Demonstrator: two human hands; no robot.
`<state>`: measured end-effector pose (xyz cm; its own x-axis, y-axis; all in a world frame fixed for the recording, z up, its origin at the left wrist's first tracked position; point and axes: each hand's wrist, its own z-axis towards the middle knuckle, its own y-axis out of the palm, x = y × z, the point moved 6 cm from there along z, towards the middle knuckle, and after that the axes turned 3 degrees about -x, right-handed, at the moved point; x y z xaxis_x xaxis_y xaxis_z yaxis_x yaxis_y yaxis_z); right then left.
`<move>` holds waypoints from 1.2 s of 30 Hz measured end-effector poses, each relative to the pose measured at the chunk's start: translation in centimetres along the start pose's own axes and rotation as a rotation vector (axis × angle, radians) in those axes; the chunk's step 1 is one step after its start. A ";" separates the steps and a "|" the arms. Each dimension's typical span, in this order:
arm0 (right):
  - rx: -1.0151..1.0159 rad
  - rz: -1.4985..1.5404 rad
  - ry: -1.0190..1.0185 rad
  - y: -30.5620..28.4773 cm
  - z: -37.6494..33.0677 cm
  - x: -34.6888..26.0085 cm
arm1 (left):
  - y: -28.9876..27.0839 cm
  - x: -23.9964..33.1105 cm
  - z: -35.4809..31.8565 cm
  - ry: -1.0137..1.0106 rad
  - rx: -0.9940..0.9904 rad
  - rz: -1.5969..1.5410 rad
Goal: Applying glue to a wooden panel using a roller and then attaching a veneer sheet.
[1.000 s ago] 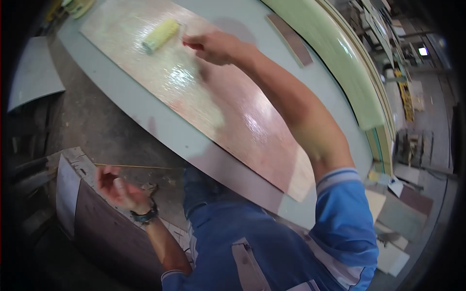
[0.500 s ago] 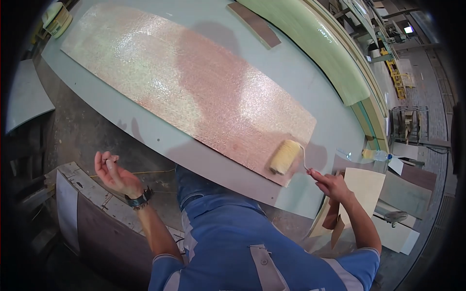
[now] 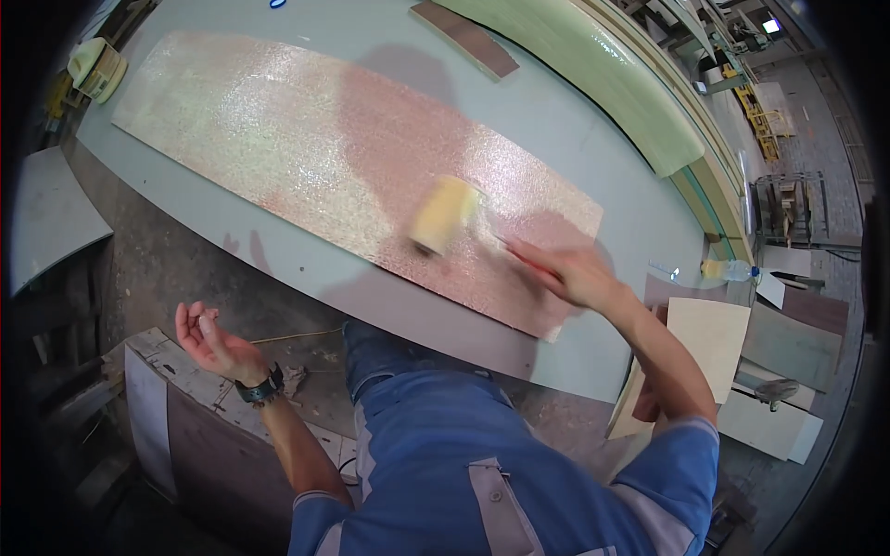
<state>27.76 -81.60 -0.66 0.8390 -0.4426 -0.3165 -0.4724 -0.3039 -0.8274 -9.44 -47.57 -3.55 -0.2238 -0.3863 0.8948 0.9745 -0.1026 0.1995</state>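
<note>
My right hand grips the handle of a paint roller, whose pale yellow sleeve rests on a long board, smeared a little by motion. The board has a pinkish tone and a wet, glossy, stippled coating. It lies flat on a light grey table. Away from the table, my left hand is raised with the palm up, fingers apart and slightly curled, holding nothing.
A tub stands at the far left table end. Beyond the board lie a brown strip and a curved pale green panel. To the right are a plastic bottle and stacked sheets. A curved dark panel stands at lower left.
The roller and my right hand have moved left and away from me along the board, from its right end toward the middle. My left hand has barely moved. The view has shifted slightly.
</note>
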 end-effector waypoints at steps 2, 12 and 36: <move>0.093 0.078 -0.023 1.9 -7.0 2.5 | -1.4 -0.9 -0.1 -0.098 0.079 -0.022; 0.034 -0.196 -0.127 -0.1 -0.7 -1.2 | -2.6 -0.9 0.5 -0.098 0.145 0.003; -0.056 -0.207 0.134 3.8 -11.0 -4.1 | -4.9 -3.7 4.8 -0.108 0.178 -0.051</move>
<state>19.55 -90.23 2.55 0.8778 -0.4730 -0.0759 -0.3120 -0.4441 -0.8399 -13.27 -41.26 -5.93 -0.2790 -0.2835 0.9175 0.9515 0.0475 0.3040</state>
